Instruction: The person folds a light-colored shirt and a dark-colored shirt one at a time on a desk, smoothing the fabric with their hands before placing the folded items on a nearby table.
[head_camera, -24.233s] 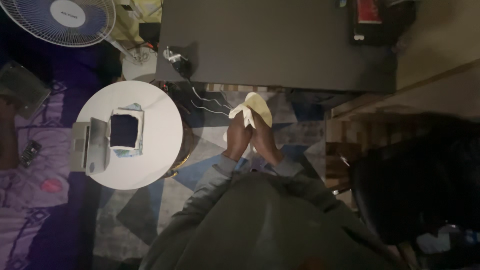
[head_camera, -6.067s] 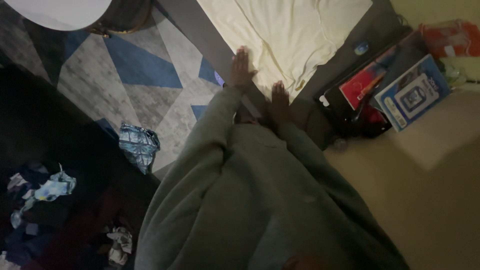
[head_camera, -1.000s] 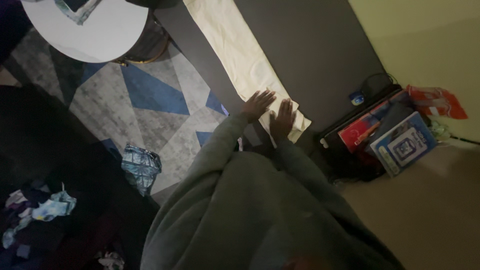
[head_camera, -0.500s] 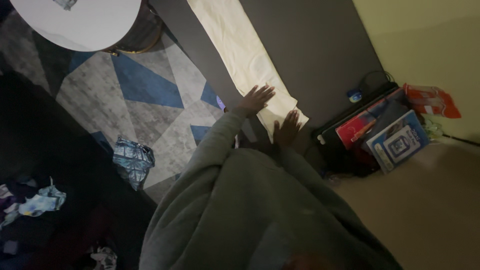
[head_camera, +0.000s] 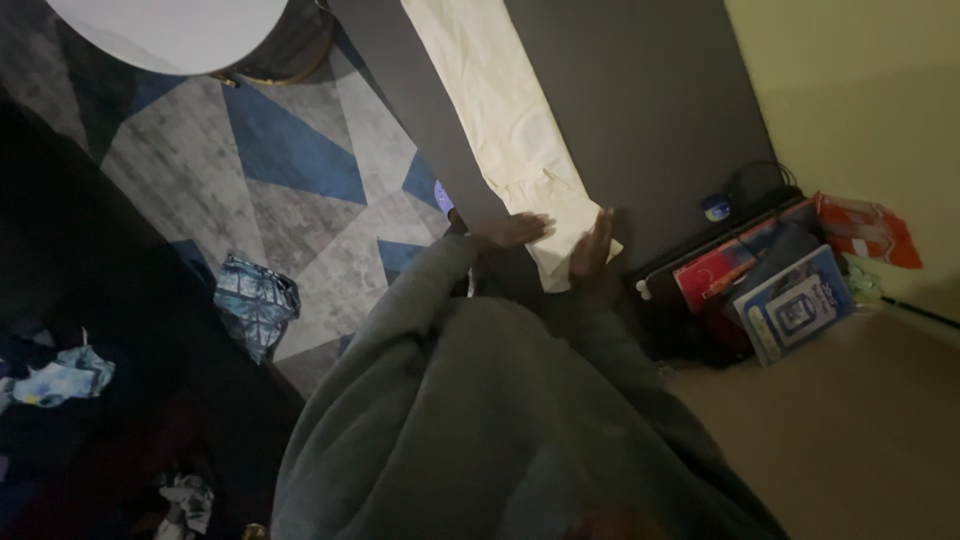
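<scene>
A long cream-coloured cloth (head_camera: 505, 120), folded into a narrow strip, lies on a dark grey table (head_camera: 640, 110). My left hand (head_camera: 512, 231) rests flat on the strip's near end, fingers spread toward the right. On the right side of that same end, my right hand (head_camera: 592, 247) stands on its edge, touching the cloth's side. Both arms wear grey sweatshirt sleeves. Neither hand grips anything.
A round white side table (head_camera: 170, 30) stands at the top left on a blue, grey and white patterned rug (head_camera: 290, 170). Crumpled clothes (head_camera: 255, 300) lie on the rug. Boxes and books (head_camera: 790, 300) are stacked beside the dark table, near an orange bag (head_camera: 865, 228).
My hands have slid apart along the strip's near end, the right hand moving to its right edge. The view has shifted, and the cloth is now a narrow strip instead of a wide sheet.
</scene>
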